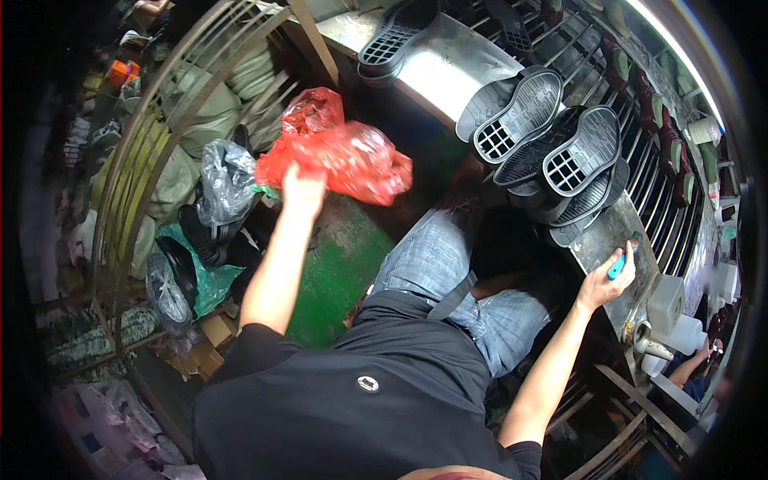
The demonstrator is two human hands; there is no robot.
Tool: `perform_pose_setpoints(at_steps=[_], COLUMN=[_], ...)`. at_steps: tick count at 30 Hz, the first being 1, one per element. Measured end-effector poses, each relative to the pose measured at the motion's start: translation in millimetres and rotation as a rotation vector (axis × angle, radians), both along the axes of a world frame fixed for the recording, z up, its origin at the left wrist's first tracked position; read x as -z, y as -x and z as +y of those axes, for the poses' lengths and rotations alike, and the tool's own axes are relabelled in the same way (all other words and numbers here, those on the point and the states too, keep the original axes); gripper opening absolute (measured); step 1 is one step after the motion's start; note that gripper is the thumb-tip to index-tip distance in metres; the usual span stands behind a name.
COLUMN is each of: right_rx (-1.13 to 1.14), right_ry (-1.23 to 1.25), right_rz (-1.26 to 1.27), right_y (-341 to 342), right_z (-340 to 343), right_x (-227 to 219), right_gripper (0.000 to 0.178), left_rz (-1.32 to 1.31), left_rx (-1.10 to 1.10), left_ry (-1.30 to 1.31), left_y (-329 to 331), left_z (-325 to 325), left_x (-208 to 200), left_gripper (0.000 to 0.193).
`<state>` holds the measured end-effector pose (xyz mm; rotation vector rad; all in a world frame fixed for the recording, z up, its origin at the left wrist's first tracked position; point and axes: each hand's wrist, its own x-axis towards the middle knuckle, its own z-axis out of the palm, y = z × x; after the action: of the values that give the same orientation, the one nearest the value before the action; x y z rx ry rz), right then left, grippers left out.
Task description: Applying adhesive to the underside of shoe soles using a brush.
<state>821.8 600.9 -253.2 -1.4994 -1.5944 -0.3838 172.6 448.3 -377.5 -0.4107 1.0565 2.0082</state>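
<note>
My left hand (303,194) is closed on a crumpled red plastic bag (356,158), held out to the left above the green floor. What the bag contains, if anything, cannot be made out. Over by the metal bench on the right, my right hand (602,283) grips a small tool with a blue handle (617,267); its working end is too unclear to name. Black shoe soles (582,150) with grid-patterned heels lie piled on the bench, ahead of that hand. One more black sole (389,44) rests farther off on the bench's left end.
Black soles in a grey plastic bag (225,182) and a green plastic bag (210,280) lie on my left, beside large pale sacks (200,100) behind bars. A metal rack (660,188) with dark red shoes (646,100) runs along the right. White plastic jugs (666,304) stand near my right hand.
</note>
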Motion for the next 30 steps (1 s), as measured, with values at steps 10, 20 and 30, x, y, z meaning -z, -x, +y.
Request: perform_pose_setpoints(at_steps=[10,20,30], right_rx=[0.054,-0.060,-0.013], right_ry=[0.097,0.127,0.113], right_rz=[-0.018,0.381,0.468], right_y=[4.4,31.3,141.6], right_z=[-7.2,-3.8,24.5], right_x=[-5.9,-19.4,-21.6], right_gripper=[0.026,0.036,0.052], left_rz=[1.524,1.537,1.780], left_rx=[1.258,1.206,0.919], left_ry=[1.432,1.411,-0.093], left_y=[168.4,125.6,-198.0], left_z=[61.3,50.0,140.2], left_x=[122.5,38.3,-192.8], left_gripper=[0.097,0.085,0.038])
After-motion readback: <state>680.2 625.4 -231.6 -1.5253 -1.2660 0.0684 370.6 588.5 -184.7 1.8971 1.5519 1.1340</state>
